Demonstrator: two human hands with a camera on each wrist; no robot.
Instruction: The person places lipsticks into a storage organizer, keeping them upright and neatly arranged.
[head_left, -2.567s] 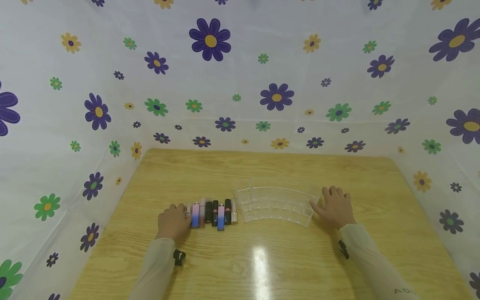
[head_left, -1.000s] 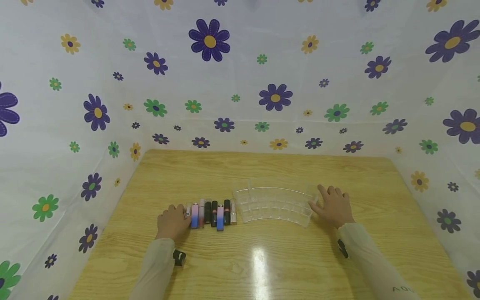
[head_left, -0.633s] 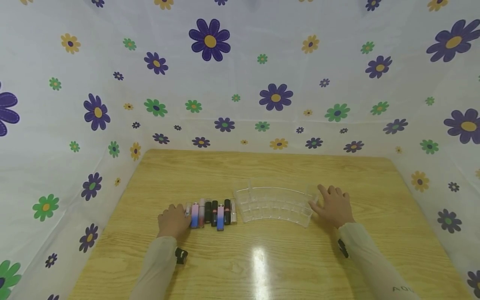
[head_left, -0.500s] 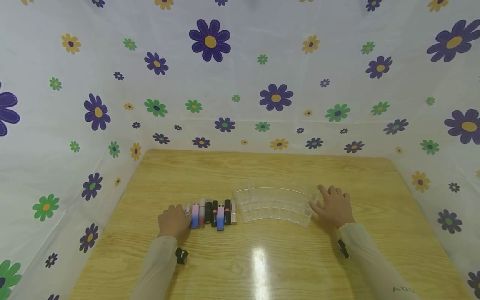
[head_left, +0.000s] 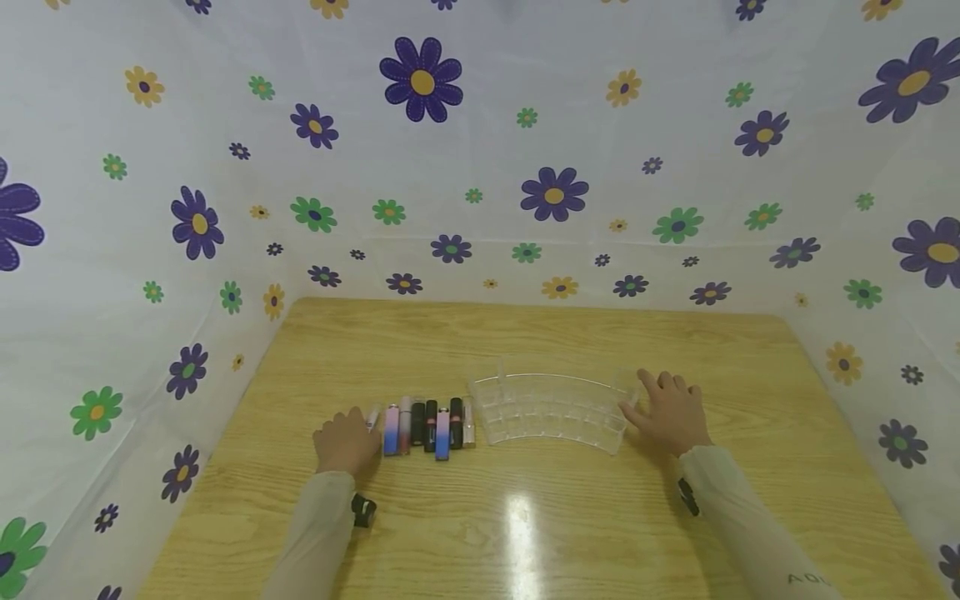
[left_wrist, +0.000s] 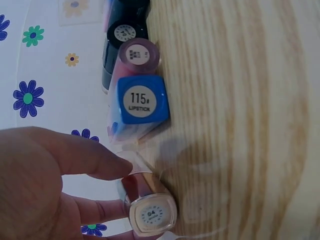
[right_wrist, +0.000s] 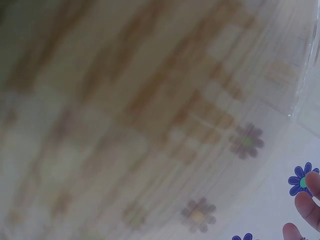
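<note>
My left hand [head_left: 347,442] pinches a clear, square-ended lip gloss tube [left_wrist: 150,207] between thumb and fingers; its end label reads 04. The tube leans at the left end of a row, a small gap from a pink-and-blue lipstick [head_left: 392,431] marked 115. Along that row lie a pink tube [head_left: 405,425], black lipsticks [head_left: 417,423], another pink-and-blue lipstick [head_left: 442,433] and a pale tube [head_left: 468,423]. My right hand [head_left: 671,412] rests with loosely spread fingers at the right end of a clear, curved, compartmented organizer [head_left: 551,408], its thumb at the edge.
The wooden table [head_left: 600,517] carries the row and the organizer side by side, the organizer to the right. A flower-patterned white cloth [head_left: 480,150] encloses the back and both sides of the table.
The lip gloss tube has turned aslant and come slightly apart from the neighbouring lipstick, as my left hand shifted a little left. My right index finger has lifted slightly away from the organizer's corner.
</note>
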